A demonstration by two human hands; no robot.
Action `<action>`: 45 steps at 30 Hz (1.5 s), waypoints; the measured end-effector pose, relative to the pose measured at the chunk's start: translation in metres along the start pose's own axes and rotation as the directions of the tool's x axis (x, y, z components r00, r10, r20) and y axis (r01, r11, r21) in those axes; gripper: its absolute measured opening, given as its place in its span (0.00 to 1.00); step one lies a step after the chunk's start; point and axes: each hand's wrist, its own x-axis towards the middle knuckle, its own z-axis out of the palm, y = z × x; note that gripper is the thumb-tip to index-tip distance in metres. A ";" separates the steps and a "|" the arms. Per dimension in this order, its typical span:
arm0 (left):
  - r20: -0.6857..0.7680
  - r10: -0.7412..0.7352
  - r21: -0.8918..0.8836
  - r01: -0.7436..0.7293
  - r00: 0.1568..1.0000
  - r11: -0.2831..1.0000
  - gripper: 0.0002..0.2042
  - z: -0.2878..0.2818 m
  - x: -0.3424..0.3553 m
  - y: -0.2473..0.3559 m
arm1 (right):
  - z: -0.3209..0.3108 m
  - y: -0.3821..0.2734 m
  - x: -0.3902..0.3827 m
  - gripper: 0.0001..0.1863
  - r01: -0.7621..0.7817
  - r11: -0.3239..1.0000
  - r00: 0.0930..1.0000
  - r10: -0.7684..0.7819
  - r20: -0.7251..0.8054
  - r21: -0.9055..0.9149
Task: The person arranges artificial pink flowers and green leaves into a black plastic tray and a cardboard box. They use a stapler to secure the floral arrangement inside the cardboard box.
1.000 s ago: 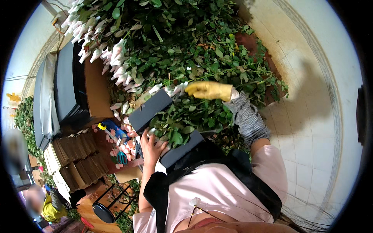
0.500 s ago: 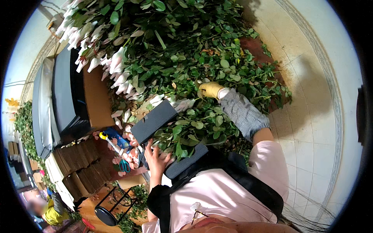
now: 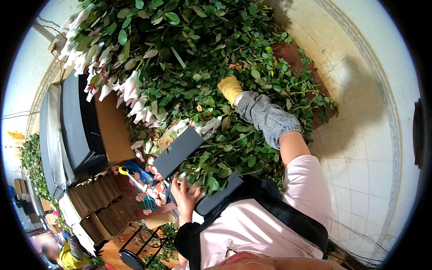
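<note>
My bare left hand is bent around the head end of a small bunch of leafy roses, which lies between a dark flap and a dark ribbed cardboard piece close to my body. Its fingertips are partly hidden by leaves. My right hand, in a yellow glove with a checked sleeve, is reached out over the big pile of roses. That hand looks curled, its fingers turned down among the foliage, and whatever it grips is hidden. White sleeves cover the rose heads along the pile's left side.
Left of the pile stands a cardboard box beside dark sheets. Stacked brown cardboard lies nearer. Teal-handled scissors, a yellow-ended tool and loose petals sit by my left hand. A black stool is below; another person is lower left.
My gloved right hand has moved farther out and slightly left over the rose pile. The left hand stays at the small bunch. The whole view has shifted a little.
</note>
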 end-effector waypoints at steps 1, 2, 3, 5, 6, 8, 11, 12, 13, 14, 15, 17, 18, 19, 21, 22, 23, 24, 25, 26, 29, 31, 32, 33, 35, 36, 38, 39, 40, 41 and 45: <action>-0.004 0.005 -0.014 -0.005 1.000 1.000 0.32 0.001 0.000 0.000 | 0.003 0.002 -0.001 0.04 -0.010 1.000 0.998 0.008 0.056 0.029; -0.014 0.005 -0.039 -0.006 1.000 0.999 0.31 0.000 0.002 0.001 | -0.002 0.005 -0.001 0.04 0.018 1.000 0.993 -0.018 0.116 0.001; -0.013 0.018 -0.026 -0.019 1.000 0.999 0.31 -0.001 0.002 0.000 | -0.008 0.008 0.000 0.05 0.046 0.999 0.983 -0.041 0.177 -0.026; -0.016 0.027 -0.010 -0.028 0.999 1.000 0.31 -0.001 0.002 0.000 | -0.023 0.006 0.007 0.07 0.050 0.998 0.983 -0.043 0.177 -0.033; -0.020 0.024 -0.006 -0.024 1.000 1.000 0.31 -0.001 0.001 0.000 | -0.030 0.006 0.006 0.07 0.046 0.998 0.993 -0.040 0.110 -0.046; -0.008 0.027 0.000 -0.027 1.000 1.000 0.32 -0.002 0.002 0.000 | -0.047 0.014 -0.004 0.07 0.033 0.997 0.999 -0.035 -0.022 -0.073; -0.041 -0.004 -0.003 0.004 0.999 1.000 0.31 0.001 -0.004 -0.003 | -0.065 0.036 -0.013 0.08 -0.171 0.985 0.982 0.170 0.080 0.005; -0.039 -0.017 0.010 0.017 0.999 1.000 0.31 0.000 -0.006 -0.004 | -0.087 0.041 -0.028 0.09 -0.187 0.982 0.982 0.187 0.003 0.035; -0.026 0.010 0.012 -0.010 1.000 1.000 0.31 -0.001 -0.001 -0.001 | -0.070 0.066 -0.039 0.09 -0.188 0.969 0.942 0.224 -0.250 0.160; -0.038 0.013 0.003 -0.013 0.999 1.000 0.31 0.000 -0.001 0.000 | -0.073 0.078 -0.045 0.10 -0.146 0.950 0.834 0.269 -0.483 0.277; -0.048 0.016 -0.007 -0.016 0.999 1.000 0.31 0.001 -0.001 0.000 | -0.076 0.080 -0.044 0.10 -0.123 0.932 0.788 0.300 -0.537 0.341; -0.060 0.049 -0.010 -0.050 0.997 0.999 0.31 0.003 0.003 0.003 | -0.070 0.085 -0.049 0.10 0.034 0.812 0.765 0.355 -0.538 0.583; -0.052 0.057 -0.011 -0.058 0.997 0.998 0.32 0.003 0.005 0.003 | -0.076 0.075 -0.049 0.11 0.164 0.776 0.733 0.318 -0.602 0.610; -0.058 0.069 -0.019 -0.071 0.996 0.997 0.32 0.003 0.007 0.004 | -0.084 0.066 -0.051 0.11 0.292 0.731 0.695 0.281 -0.662 0.617; -0.066 0.061 -0.009 -0.062 0.996 0.998 0.32 0.002 0.003 0.000 | -0.128 0.027 -0.071 0.12 0.394 0.771 0.730 0.068 -0.680 0.500; -0.068 0.057 -0.003 -0.057 0.996 0.998 0.32 0.002 0.001 -0.003 | -0.141 0.017 -0.082 0.11 0.441 0.788 0.733 -0.040 -0.679 0.429; -0.061 0.058 0.017 -0.057 0.997 0.998 0.32 0.002 -0.001 -0.007 | -0.163 0.006 -0.099 0.09 0.452 0.840 0.690 -0.115 -0.715 0.301; -0.058 0.038 -0.014 -0.039 0.998 0.999 0.32 0.003 0.000 -0.006 | -0.177 0.012 -0.112 0.09 0.356 0.897 0.773 -0.125 -0.622 0.261; -0.061 0.043 -0.015 -0.044 0.997 0.999 0.32 0.005 0.001 -0.007 | -0.188 0.021 -0.125 0.09 0.267 0.942 0.842 -0.127 -0.524 0.201; -0.068 0.038 -0.015 -0.039 0.997 0.999 0.32 0.007 0.002 -0.010 | -0.197 0.029 -0.138 0.09 0.193 0.973 0.898 -0.123 -0.423 0.125; -0.097 0.028 -0.053 -0.034 0.995 0.998 0.33 0.014 -0.001 -0.014 | -0.202 0.077 -0.184 0.07 0.383 0.893 0.752 -0.152 -0.641 0.237; -0.102 0.027 -0.134 -0.041 0.994 0.990 0.34 0.014 -0.002 -0.011 | -0.194 0.087 -0.211 0.07 0.424 0.872 0.769 -0.206 -0.605 0.243; -0.137 0.069 -0.044 -0.075 0.988 0.996 0.35 0.013 -0.002 -0.010 | -0.192 0.081 -0.223 0.06 0.473 0.836 0.766 -0.234 -0.599 0.278; -0.093 0.027 -0.062 -0.033 0.995 0.998 0.36 0.014 -0.005 -0.012 | -0.184 0.071 -0.231 0.06 0.456 0.815 0.828 -0.242 -0.506 0.357; -0.069 -0.003 -0.099 -0.004 0.998 0.995 0.37 0.015 -0.008 -0.015 | -0.166 0.042 -0.242 0.07 0.369 0.797 0.915 -0.220 -0.340 0.479; -0.078 0.009 -0.120 -0.018 0.997 0.993 0.37 0.014 -0.011 -0.015 | -0.154 0.029 -0.245 0.07 0.381 0.793 0.913 -0.240 -0.330 0.476; -0.158 0.046 -0.017 -0.050 0.986 0.999 0.35 0.013 -0.007 -0.013 | -0.099 0.023 -0.248 0.07 0.278 0.811 0.959 -0.201 -0.200 0.515; -0.122 0.042 -0.051 -0.049 0.992 0.998 0.34 0.010 -0.006 -0.012 | -0.096 0.018 -0.250 0.06 0.249 0.854 0.968 -0.210 -0.135 0.457; -0.084 0.040 -0.085 -0.047 0.996 0.995 0.34 0.005 -0.006 -0.011 | -0.076 0.014 -0.255 0.04 0.227 0.881 0.971 -0.175 -0.160 0.414; -0.072 0.039 -0.082 -0.045 0.997 0.996 0.33 0.002 -0.004 -0.009 | -0.079 0.006 -0.259 0.03 0.195 0.862 0.970 -0.098 -0.223 0.469; -0.039 0.067 -0.041 -0.069 0.997 0.997 0.32 -0.002 0.000 0.000 | -0.017 -0.011 -0.265 0.04 -0.005 0.984 0.980 0.040 -0.194 0.177</action>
